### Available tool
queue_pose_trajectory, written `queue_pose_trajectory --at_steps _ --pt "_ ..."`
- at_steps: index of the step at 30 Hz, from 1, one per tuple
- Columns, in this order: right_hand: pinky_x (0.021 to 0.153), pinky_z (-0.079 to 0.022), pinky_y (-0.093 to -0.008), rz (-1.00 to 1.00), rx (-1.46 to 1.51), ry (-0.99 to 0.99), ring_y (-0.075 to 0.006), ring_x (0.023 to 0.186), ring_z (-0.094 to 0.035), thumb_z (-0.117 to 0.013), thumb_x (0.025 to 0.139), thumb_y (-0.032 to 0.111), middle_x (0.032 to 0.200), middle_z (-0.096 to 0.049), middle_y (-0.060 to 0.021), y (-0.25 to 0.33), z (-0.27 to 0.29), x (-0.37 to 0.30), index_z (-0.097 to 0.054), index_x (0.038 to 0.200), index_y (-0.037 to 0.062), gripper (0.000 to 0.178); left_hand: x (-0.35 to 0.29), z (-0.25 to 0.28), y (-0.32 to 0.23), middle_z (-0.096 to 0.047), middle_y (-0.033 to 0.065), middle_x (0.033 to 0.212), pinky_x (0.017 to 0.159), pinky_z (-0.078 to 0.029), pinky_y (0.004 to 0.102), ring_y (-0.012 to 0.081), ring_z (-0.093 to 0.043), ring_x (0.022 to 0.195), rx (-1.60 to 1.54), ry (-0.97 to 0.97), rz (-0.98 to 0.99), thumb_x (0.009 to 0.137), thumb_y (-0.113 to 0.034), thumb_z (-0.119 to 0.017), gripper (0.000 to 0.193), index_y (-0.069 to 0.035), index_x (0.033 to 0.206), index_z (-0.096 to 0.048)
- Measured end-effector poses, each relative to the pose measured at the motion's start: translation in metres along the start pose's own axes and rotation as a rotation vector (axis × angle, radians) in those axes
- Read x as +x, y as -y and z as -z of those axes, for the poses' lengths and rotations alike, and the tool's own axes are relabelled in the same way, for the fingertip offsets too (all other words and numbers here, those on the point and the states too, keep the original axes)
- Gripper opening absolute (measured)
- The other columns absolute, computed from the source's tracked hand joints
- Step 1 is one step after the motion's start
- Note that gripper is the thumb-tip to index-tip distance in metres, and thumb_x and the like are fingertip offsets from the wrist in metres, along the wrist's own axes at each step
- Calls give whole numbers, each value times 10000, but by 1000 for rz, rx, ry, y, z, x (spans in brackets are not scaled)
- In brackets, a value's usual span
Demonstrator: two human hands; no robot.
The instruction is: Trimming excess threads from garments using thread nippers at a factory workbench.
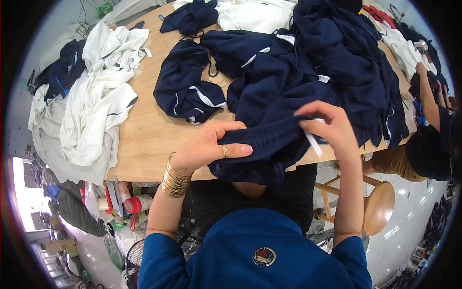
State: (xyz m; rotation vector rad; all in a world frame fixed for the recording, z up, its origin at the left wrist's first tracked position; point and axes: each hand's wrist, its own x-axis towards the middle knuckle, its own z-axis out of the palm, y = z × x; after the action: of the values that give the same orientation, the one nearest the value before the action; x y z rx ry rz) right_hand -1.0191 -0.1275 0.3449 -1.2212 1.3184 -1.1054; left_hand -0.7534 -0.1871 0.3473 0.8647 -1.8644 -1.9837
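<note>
The left hand (pixel 211 144) is closed on the elastic waistband of a navy garment (pixel 262 144): the fingers (pixel 236 150) lie curled over the gathered band, with a ring on one finger, and the thumb presses the upper edge of the band. The right hand (pixel 327 127) is closed in a pinch on a white label (pixel 314 142) at the right end of the same waistband; thumb and forefinger meet on the label's upper end, and its free end hangs below the fingertips. The waistband spans the gap between the two hands, at the near edge of the wooden table (pixel 149 135). The lower part of the garment hangs over that edge, below the left fingers.

A stack of gold bangles (pixel 174 180) circles the left wrist. Both forearms emerge from blue sleeves (pixel 161 260).

Beyond the fingers, a large pile of navy garments (pixel 332 62) covers the right half of the table and touches the held garment. A separate navy garment with white trim (pixel 185 86) lies beyond the left hand, apart from it. Farther left, a heap of white garments (pixel 98 111) drapes over the table's left end. More white cloth (pixel 255 14) lies at the far edge.

Right of the right hand, a second person (pixel 430 135) in dark clothing bends at the table's right end. A round wooden stool (pixel 373 207) stands below the right forearm.
</note>
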Motion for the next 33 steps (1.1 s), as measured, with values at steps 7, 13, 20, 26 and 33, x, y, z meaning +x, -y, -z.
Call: queue_pose_trajectory --at_steps 7,13,20,26,33 --pt "556 -421 -240 297 -403 -280 -150 663 -584 -716 763 83 799 -627 -58 -1 -52 -29 -664 895 38 148 18 -29 22 -549 -22 834 708 -412 196 49 -504 765 -271 -211 -154 850 -127 -666 172 22 920 -616" --pt "534 -480 -303 527 -548 -361 -212 661 -628 -755 728 112 840 -622 -56 -5 -56 -42 -648 878 31 201 24 -56 28 -547 -3 833 713 -411 197 60 -501 763 -114 -297 -261 841 -98 -666 171 28 940 -607" --pt "521 -420 -250 441 -617 -371 -162 620 -585 -749 712 50 744 -603 -69 2 -37 -49 -655 863 -5 187 36 -65 22 -414 124 1333 1051 -323 374 231 -389 1272 81 -445 -572 764 -92 -693 676 -32 1349 -360" --pt "441 -330 -231 435 -289 -280 -85 495 -456 -726 747 60 623 -499 -23 5 -35 -49 -658 840 6 128 53 -74 8 -635 77 1052 1094 -256 414 214 -606 1018 68 -199 -438 642 -66 -731 701 -64 1284 -450" --pt "520 -304 -182 210 104 -289 -35 589 -427 -633 778 -57 684 -487 24 -5 -50 -43 -656 869 -49 94 69 -86 52 -650 68 901 960 -399 368 131 -610 837 -13 -239 -457 685 -38 -721 314 -4 973 -601"
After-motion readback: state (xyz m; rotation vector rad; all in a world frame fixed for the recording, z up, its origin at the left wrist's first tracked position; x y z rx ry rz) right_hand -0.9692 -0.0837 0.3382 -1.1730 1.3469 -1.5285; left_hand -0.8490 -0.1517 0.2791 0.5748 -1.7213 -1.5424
